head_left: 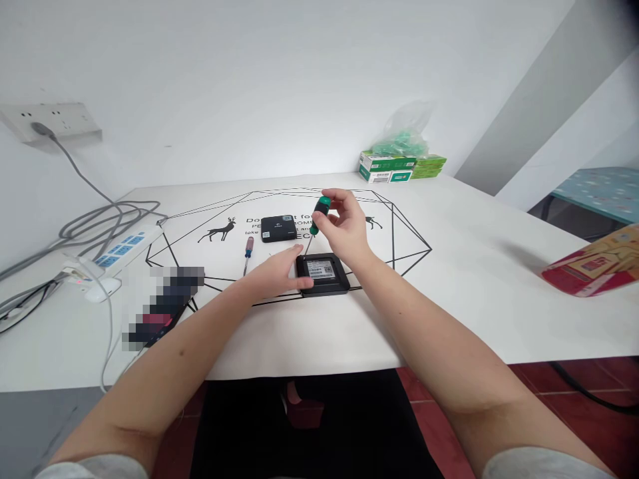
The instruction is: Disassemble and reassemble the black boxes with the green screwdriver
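Note:
My right hand [345, 226] is closed around the green and black handle of a screwdriver [322, 205], held upright at a slight tilt. Its thin shaft points down to the back left corner of a black plastic box [333, 289]. On the box's recessed face is a white printed label [320, 269]. My left hand [274, 273] grips the box's left side, thumb at the front and a finger at the back corner. The screwdriver's tip is too small to make out. Behind lies a flat black cover [278, 228] with small stickers.
A second screwdriver [249, 247] lies left of the cover. Further left are a blurred-out dark device [172, 303], a power strip [124, 247] and coiled grey cables [94, 223]. Green and white boxes [387, 166] stand at the back; a red package [594, 266] is at right.

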Available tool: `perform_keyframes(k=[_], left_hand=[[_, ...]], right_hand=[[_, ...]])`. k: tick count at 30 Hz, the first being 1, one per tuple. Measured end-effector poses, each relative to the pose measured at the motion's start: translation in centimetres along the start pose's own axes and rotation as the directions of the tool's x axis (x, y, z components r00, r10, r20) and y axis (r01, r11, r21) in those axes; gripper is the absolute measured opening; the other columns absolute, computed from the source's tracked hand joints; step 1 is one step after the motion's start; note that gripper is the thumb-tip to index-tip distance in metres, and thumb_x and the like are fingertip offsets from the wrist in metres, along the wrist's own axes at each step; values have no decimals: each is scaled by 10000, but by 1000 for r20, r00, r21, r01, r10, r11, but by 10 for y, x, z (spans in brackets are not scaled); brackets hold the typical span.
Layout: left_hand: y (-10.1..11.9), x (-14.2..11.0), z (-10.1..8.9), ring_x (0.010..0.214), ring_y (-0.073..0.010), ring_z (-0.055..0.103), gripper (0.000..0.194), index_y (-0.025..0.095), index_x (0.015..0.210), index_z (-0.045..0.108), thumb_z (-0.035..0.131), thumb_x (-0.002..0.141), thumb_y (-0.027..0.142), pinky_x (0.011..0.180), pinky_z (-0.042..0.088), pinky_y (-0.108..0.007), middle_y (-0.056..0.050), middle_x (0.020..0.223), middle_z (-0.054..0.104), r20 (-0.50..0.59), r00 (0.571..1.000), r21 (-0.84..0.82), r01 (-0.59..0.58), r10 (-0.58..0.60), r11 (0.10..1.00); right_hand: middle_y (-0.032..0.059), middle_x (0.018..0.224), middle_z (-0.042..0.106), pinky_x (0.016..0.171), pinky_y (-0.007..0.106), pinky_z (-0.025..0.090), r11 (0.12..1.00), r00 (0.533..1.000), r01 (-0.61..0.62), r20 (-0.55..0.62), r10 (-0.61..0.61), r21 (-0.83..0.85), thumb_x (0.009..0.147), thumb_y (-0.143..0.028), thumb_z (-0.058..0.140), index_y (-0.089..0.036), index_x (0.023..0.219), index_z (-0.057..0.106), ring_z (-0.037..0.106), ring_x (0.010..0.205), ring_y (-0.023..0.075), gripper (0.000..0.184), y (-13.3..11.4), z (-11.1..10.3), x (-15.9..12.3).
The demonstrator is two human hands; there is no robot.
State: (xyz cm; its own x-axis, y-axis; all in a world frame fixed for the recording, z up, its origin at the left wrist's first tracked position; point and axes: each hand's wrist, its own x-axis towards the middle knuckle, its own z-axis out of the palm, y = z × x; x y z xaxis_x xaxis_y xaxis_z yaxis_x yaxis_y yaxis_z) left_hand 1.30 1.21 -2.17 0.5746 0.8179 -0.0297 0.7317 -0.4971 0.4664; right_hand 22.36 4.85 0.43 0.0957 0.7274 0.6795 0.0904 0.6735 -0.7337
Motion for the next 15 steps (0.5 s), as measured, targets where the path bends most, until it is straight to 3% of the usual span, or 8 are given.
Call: perform_keyframes(k=[3,6,11,15], left_hand=[[-1,3,1,1463,-350,600,582,183,1441,650,547,1043,596,1269,440,-483,-146,1544,671,-260,965,-25,4,-10,1000],[-3,6,3,1225,-313,710,261,232,1120,728,579,1040,431,1145,538,-473,-98,1244,781,-359,931,31,-59,66,998],[-9,10,2,1061,-286,728,159,231,957,696,561,1039,254,1000,574,-443,-78,1051,778,-361,927,126,-64,106,990],[-20,11,-7,1114,-302,723,194,231,993,725,540,1040,195,1073,528,-490,-80,1118,785,-374,927,238,124,-27,963]], right_hand=[[69,1231,669,750,373,638,1000,1000,-11,-17,12,8,893,-320,750,-320,1258,640,639,1104,239,382,2,0,0],[67,1212,660,722,354,637,1000,1000,4,-23,-4,22,910,-349,756,-323,1267,632,631,1097,235,378,5,1,0],[52,1202,637,733,339,631,999,999,29,-27,-28,31,929,-396,762,-337,1280,617,619,1089,221,383,10,1,-1],[54,1183,636,722,335,620,1000,998,12,-63,-10,21,926,-377,759,-340,1277,616,615,1088,224,381,8,-1,1]])
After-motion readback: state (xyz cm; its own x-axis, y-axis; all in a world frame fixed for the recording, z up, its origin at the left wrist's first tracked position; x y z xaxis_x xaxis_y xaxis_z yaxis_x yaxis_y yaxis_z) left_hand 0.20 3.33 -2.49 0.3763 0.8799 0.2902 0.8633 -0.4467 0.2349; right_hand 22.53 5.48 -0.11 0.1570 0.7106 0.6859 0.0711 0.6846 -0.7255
